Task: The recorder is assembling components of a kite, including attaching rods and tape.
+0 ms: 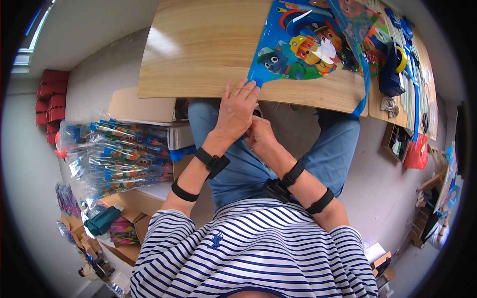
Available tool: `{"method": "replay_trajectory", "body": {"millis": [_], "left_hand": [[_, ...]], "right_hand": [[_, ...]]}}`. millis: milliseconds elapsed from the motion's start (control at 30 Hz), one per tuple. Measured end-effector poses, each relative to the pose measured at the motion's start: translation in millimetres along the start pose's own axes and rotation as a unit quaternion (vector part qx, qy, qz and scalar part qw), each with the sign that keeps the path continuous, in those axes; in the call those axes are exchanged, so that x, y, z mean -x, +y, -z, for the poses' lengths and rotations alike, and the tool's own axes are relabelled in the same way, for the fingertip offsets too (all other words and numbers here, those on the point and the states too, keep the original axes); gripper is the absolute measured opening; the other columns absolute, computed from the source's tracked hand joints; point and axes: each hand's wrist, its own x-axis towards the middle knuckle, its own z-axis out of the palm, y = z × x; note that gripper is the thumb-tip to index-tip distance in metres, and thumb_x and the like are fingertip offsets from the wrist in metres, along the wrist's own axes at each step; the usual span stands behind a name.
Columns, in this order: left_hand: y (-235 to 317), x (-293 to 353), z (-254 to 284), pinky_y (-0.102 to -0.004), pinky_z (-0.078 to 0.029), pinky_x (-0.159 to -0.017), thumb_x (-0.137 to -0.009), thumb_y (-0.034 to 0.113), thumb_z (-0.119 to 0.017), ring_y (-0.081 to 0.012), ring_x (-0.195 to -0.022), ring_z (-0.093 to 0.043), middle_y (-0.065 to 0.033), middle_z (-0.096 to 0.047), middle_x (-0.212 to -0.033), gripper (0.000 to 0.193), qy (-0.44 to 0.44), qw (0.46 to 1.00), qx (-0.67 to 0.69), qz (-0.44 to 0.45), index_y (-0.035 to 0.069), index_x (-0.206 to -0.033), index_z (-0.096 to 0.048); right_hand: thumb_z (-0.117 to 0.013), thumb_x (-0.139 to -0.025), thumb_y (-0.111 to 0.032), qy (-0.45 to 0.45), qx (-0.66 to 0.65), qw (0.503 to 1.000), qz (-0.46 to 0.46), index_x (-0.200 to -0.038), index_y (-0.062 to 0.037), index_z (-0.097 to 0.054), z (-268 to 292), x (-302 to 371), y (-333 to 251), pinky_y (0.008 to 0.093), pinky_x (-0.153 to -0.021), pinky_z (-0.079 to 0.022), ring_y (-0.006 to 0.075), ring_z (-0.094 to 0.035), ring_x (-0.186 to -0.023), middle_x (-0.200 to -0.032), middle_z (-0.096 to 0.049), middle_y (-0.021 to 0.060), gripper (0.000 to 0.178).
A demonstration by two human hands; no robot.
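A glossy blue plastic sheet (318, 49) printed with cartoon animals lies on the wooden table (198, 54), its near left corner at the front edge. My left hand (234, 113) rests over that edge with its fingers stretched out, the tips touching the sheet's corner. Just below the edge, close beside the left palm, my right hand (262, 133) is closed in a pinch. What it holds, if anything, is hidden by the fingers. A blue strap (364, 89) runs down the sheet's right side and hangs over the table's front edge.
Stacked printed plastic packs (131, 154) sit at the left, near an open cardboard box (131, 211). On the right are a dark blue tape dispenser (390, 77), a yellow tape roll (401, 59), and a red plastic bag (416, 152). Red bundles (51, 99) stand along the far left wall.
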Motion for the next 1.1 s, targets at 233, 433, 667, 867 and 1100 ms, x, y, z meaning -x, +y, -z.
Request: {"method": "replay_trajectory", "body": {"millis": [233, 433, 667, 867, 1100], "left_hand": [[4, -5, 3, -0.0535, -0.027, -0.114, -0.083, 0.011, -0.069, -0.0291, -0.130, -0.049, -0.0106, -0.060, -0.130, 0.042, 0.002, 1.000, -0.011, 0.019, 0.002, -0.124, -0.062], [5, -8, 0, -0.0542, -0.028, -0.112, -0.083, 0.013, -0.071, -0.0289, -0.127, -0.050, -0.0101, -0.058, -0.128, 0.044, 0.000, 1.000, -0.012, 0.024, 0.002, -0.124, -0.061], [5, -12, -3, -0.0596, -0.029, -0.109, -0.082, 0.021, -0.072, -0.0284, -0.123, -0.050, -0.0100, -0.055, -0.124, 0.047, -0.001, 1.000, -0.025, 0.019, 0.002, -0.123, -0.059], [6, -14, -3, -0.0604, -0.028, -0.108, -0.082, 0.022, -0.073, -0.0296, -0.123, -0.049, -0.0121, -0.054, -0.123, 0.048, -0.009, 0.999, -0.027, 0.023, 0.001, -0.122, -0.059], [6, -14, -5, -0.0611, -0.027, -0.108, -0.081, 0.021, -0.073, -0.0298, -0.123, -0.049, -0.0126, -0.054, -0.123, 0.048, -0.007, 0.999, -0.027, 0.017, 0.000, -0.122, -0.059]], "right_hand": [[-0.054, -0.092, -0.005, 0.010, -0.013, 1.000, 0.009, -0.092, -0.0033, -0.068, -2, 2, -4, 0.0270, -0.056, -0.046, 0.0093, -0.057, -0.062, -0.077, -0.065, 0.0011, 0.014], [-0.054, -0.091, -0.005, -0.003, 0.011, 1.000, 0.018, -0.088, -0.0048, -0.069, 1, 3, -5, 0.0284, -0.057, -0.046, 0.0086, -0.054, -0.059, -0.072, -0.063, -0.0003, 0.015], [-0.054, -0.091, -0.006, -0.011, 0.009, 1.000, 0.025, -0.088, -0.0066, -0.069, 4, 4, -5, 0.0285, -0.057, -0.046, 0.0081, -0.055, -0.060, -0.071, -0.062, -0.0011, 0.015], [-0.054, -0.094, -0.009, -0.007, -0.021, 0.999, 0.043, -0.089, -0.0077, -0.068, -2, 11, -10, 0.0269, -0.054, -0.047, 0.0074, -0.056, -0.060, -0.073, -0.064, -0.0014, 0.015], [-0.058, -0.094, -0.012, 0.003, 0.020, 0.999, 0.033, -0.089, -0.0091, -0.069, 1, 11, -13, 0.0258, -0.053, -0.045, 0.0070, -0.053, -0.058, -0.074, -0.064, -0.0030, 0.013]]}}
